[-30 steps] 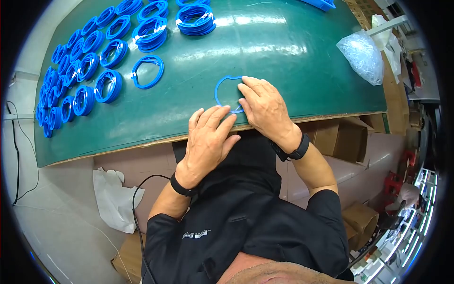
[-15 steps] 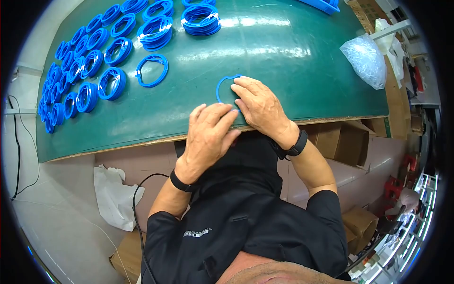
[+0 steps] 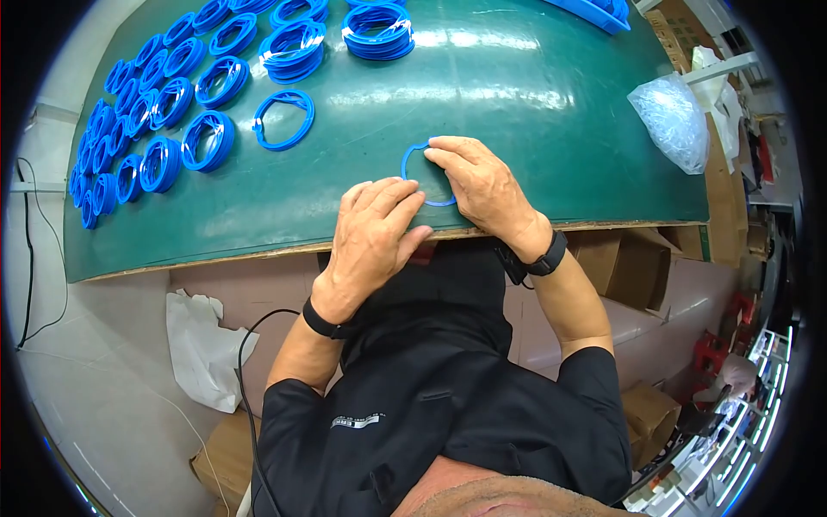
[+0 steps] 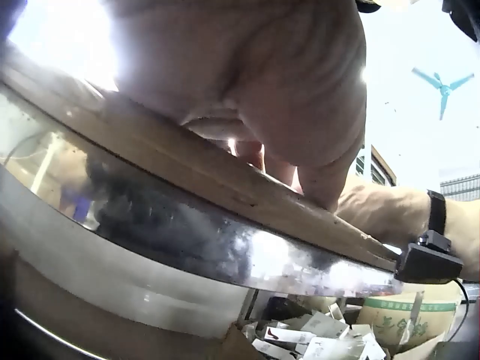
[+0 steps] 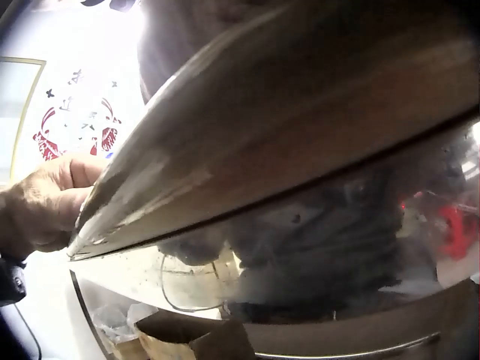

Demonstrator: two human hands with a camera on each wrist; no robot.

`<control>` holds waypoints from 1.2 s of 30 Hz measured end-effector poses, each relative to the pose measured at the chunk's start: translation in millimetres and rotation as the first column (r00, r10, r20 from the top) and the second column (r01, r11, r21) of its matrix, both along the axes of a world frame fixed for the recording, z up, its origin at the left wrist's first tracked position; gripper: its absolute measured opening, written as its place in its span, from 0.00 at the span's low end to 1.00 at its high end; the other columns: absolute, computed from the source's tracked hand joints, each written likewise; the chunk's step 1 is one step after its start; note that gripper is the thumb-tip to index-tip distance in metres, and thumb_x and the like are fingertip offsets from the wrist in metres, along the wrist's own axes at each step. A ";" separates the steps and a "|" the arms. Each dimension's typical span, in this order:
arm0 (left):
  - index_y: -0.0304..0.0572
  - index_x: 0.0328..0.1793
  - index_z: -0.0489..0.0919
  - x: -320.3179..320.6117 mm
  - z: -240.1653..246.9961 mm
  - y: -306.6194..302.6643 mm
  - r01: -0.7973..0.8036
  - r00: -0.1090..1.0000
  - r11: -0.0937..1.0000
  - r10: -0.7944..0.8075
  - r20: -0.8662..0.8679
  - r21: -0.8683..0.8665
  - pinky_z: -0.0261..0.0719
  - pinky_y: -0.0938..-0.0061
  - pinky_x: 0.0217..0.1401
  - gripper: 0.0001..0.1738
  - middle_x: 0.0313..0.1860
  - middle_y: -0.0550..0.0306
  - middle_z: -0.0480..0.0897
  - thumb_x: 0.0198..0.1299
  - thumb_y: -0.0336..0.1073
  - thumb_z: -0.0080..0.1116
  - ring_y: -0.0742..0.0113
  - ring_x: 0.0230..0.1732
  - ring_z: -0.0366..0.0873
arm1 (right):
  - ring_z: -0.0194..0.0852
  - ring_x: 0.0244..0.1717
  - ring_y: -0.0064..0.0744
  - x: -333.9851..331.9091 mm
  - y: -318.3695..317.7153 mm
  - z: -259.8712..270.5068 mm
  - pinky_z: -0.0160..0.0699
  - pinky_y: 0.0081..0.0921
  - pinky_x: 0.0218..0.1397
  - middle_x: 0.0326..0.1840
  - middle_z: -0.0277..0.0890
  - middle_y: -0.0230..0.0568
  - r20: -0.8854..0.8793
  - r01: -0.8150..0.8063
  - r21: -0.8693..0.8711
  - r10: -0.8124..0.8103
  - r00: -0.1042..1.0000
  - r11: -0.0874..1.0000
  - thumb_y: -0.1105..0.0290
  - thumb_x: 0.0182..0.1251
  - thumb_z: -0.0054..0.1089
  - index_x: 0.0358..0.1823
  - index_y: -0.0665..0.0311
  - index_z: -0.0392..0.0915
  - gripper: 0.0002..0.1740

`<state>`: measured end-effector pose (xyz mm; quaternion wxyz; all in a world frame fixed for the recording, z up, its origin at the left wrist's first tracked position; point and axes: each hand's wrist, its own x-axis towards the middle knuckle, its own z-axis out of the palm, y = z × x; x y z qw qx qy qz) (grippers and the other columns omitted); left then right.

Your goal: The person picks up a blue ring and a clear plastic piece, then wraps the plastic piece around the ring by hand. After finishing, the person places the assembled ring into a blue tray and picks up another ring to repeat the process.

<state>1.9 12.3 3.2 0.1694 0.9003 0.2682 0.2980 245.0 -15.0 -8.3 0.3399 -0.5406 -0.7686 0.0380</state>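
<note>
A thin blue ring (image 3: 406, 164) with a small wavy notch at its top lies on the green table near the front edge. My right hand (image 3: 487, 185) is over its right side, curled fingertips gripping it at the notch and the palm hiding part of it. The left hand (image 3: 370, 237) comes in from the lower left, its fingertips on the ring's lower left side and its thumb held apart. In the left wrist view the left hand (image 4: 247, 67) is close up above the table edge, with the ring hidden.
Several bundles of blue rings (image 3: 207, 142) stand in rows at the left and back of the green table (image 3: 534, 164). One thinner blue bundle (image 3: 284, 121) is nearer. A clear plastic bag (image 3: 672, 121) sits at the right edge, a blue tray (image 3: 594, 13) behind it.
The right fingertips have shifted left to the ring's notch, and the right hand has turned slightly. The left fingers remain at the ring's lower left. The head view has shifted a little.
</note>
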 end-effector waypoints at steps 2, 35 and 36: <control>0.43 0.64 0.93 2.0 -2.1 -0.8 0.015 1.000 1.000 -0.015 -0.002 0.003 0.78 0.50 0.77 0.25 0.66 0.55 0.91 0.61 0.38 0.84 0.49 0.72 0.86 | 0.88 0.70 0.57 -2.0 2.0 0.4 0.91 0.46 0.72 0.70 0.89 0.49 0.001 0.015 0.004 -0.015 1.000 1.000 0.84 0.70 0.71 0.65 0.67 0.88 0.22; 0.48 0.59 0.95 3.0 -9.7 8.1 -0.003 1.000 1.000 0.003 0.003 -0.014 0.77 0.52 0.78 0.16 0.65 0.57 0.92 0.68 0.39 0.79 0.53 0.72 0.87 | 0.84 0.63 0.53 -34.3 12.4 0.1 0.88 0.45 0.66 0.60 0.86 0.46 0.068 0.159 0.063 -0.163 0.984 0.985 0.83 0.66 0.73 0.61 0.65 0.89 0.21; 0.48 0.59 0.95 2.8 -9.6 7.9 -0.003 1.000 1.000 0.003 0.003 -0.015 0.77 0.52 0.78 0.16 0.65 0.57 0.92 0.68 0.39 0.79 0.53 0.72 0.87 | 0.84 0.63 0.53 -34.3 12.5 -0.2 0.88 0.45 0.66 0.60 0.86 0.46 0.072 0.158 0.066 -0.162 0.984 0.985 0.83 0.66 0.73 0.61 0.65 0.89 0.21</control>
